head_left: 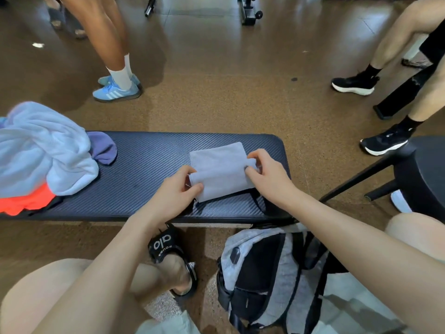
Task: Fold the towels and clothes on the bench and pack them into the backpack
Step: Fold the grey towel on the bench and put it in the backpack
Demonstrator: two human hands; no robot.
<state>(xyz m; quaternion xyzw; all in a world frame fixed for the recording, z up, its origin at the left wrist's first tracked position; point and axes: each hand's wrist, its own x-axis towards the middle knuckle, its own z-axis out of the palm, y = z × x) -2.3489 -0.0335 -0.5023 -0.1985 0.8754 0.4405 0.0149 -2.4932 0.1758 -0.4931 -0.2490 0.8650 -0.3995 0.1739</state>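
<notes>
A small grey towel (pixel 220 171) lies folded into a rectangle on the right part of the black padded bench (pixel 144 165). My left hand (pixel 179 189) pinches its near left edge, and my right hand (pixel 265 173) pinches its right edge. At the bench's left end sits a heap of light blue towel (pixel 41 150), with a purple cloth (pixel 104 147) beside it and an orange garment (pixel 26 202) under it. A grey and black backpack (pixel 267 278) stands on the floor between my knees, below the bench's right end.
Two people stand or sit beyond the bench: legs in blue sneakers (pixel 116 89) at the far left, legs in black shoes (pixel 354 84) at the right. A black chair (pixel 419 169) stands right of the bench. My foot in a black sandal (pixel 172 259) rests under the bench.
</notes>
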